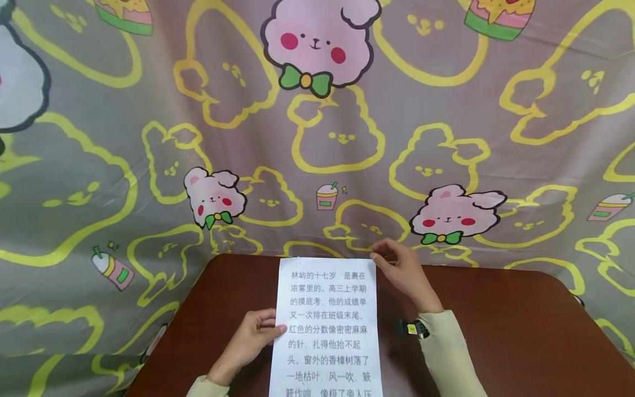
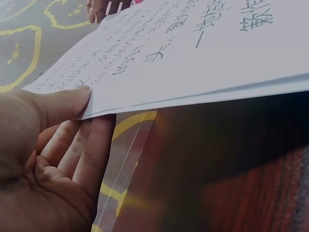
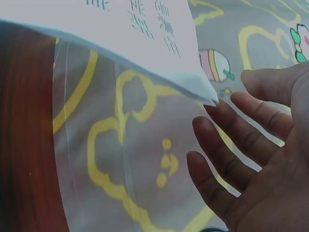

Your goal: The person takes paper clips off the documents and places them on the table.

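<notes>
A tall white sheet of paper (image 1: pixel 324 325) with printed Chinese text is held up over the brown table. At its left edge my left hand (image 1: pixel 253 337) pinches it, the thumb on the printed face and the fingers behind, as the left wrist view shows on the hand (image 2: pixel 58 150). My right hand (image 1: pixel 404 273) is at the upper right corner. In the right wrist view the right hand (image 3: pixel 256 150) has its fingers spread and thumb apart, a fingertip at the paper's corner (image 3: pixel 205 94). Along the side edge (image 2: pixel 193 102) more than one layer of paper shows.
The dark brown table (image 1: pixel 521 331) spreads under both hands. Behind it hangs a grey cloth (image 1: pixel 278 149) with yellow outlines and pink cartoon rabbits, down to the table's far edge. A dark band with a yellow patch (image 1: pixel 414 329) is at the right wrist.
</notes>
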Demonstrator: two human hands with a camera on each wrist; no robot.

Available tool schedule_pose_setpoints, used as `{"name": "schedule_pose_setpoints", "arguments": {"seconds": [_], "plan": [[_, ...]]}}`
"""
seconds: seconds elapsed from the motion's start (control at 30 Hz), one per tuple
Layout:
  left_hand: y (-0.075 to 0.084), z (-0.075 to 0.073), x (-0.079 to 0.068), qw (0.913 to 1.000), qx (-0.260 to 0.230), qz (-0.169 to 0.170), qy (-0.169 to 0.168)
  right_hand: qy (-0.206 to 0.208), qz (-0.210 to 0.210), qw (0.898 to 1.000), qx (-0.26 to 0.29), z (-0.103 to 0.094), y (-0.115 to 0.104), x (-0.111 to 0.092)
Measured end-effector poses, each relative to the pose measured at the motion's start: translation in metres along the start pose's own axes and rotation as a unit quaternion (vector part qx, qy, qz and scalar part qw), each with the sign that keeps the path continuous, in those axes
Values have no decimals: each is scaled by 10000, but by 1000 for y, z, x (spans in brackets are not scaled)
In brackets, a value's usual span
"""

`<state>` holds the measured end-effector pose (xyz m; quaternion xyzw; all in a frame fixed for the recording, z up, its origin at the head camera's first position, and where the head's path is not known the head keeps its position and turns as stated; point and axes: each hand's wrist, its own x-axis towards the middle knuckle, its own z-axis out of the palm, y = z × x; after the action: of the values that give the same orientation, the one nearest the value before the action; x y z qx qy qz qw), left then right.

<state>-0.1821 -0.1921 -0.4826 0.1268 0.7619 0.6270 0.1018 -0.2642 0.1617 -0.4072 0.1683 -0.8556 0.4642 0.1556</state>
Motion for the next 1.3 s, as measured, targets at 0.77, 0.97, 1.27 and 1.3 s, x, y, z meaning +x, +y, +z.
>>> {"name": "schedule_pose_setpoints", "arguments": {"seconds": [0.77,0.97,1.27,1.3], "plan": [[4,2,3,10000,-63,41,-24,-558,-809,9951,-86,29,-45,27],[4,4,3,10000,-50,-46,-15,-805,-619,9947,-134,39,-53,28],[2,3,3,9999,-57,-59,-59,-1058,-633,9923,-66,54,-67,34],[2,3,3,9999,-57,-55,-61,-1085,-672,9918,-56,56,-69,35]]}}
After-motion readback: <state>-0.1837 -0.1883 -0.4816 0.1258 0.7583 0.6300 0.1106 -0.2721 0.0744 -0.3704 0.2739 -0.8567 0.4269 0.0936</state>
